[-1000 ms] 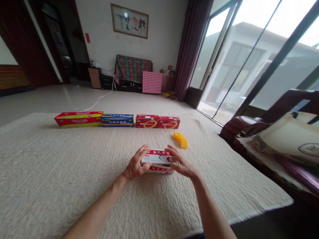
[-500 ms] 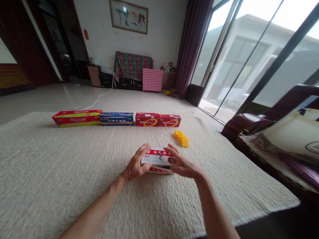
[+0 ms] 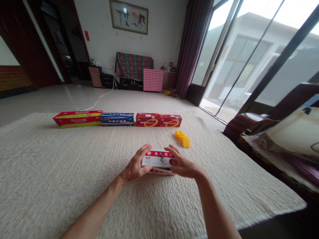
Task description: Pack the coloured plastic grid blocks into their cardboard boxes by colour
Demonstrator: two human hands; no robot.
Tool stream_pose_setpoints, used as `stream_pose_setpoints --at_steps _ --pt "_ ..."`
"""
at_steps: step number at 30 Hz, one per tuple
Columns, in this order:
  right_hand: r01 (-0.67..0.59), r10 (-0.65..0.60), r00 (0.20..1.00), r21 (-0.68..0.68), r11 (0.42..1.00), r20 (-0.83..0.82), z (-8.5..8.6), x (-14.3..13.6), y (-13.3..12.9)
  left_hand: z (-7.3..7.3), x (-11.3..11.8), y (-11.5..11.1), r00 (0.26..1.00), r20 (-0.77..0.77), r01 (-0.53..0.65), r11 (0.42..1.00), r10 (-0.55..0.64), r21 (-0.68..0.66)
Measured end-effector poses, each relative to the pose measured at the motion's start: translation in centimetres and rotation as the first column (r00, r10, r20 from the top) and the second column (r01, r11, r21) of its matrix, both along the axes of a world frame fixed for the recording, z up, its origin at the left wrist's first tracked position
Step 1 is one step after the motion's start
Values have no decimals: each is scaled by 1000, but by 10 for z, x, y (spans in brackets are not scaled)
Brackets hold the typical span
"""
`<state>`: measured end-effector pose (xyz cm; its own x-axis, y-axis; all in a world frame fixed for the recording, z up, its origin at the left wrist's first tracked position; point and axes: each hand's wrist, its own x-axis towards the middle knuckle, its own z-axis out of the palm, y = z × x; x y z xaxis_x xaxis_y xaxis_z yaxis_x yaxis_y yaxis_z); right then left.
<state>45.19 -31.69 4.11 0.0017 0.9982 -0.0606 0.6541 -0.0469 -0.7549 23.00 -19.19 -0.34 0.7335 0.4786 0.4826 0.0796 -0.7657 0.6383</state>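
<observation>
A white and red cardboard box (image 3: 157, 160) with printed characters and a black squiggle on its top rests on the quilted cover in front of me. My left hand (image 3: 136, 165) grips its left end, thumb at the near edge and fingers over the far side. At the right end, my right hand (image 3: 184, 163) holds it in the same way. A dark gap shows between the box's top panel and its near side. Just beyond the right hand lies a yellow plastic piece (image 3: 182, 139) with a bumpy, toothed outline.
Along the far edge of the quilted cover (image 3: 82, 166) stand a red and green box (image 3: 79, 119), a blue box (image 3: 117, 119) and two red boxes (image 3: 148, 120) in a row. A dark wooden armchair (image 3: 246, 121) is at the right.
The view has shifted very slightly. Both hands keep the same hold on the white and red box, and the other things stay where they were.
</observation>
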Motion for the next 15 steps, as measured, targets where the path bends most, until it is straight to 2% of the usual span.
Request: stream_pose_setpoints --at_steps 9,15 --pt "2 -13 994 99 995 111 -4 -5 1 3 -3 1 999 -44 25 998 -22 58" --pt "28 -81 958 194 981 273 0 -16 -2 4 -3 0 998 -63 15 994 -8 104"
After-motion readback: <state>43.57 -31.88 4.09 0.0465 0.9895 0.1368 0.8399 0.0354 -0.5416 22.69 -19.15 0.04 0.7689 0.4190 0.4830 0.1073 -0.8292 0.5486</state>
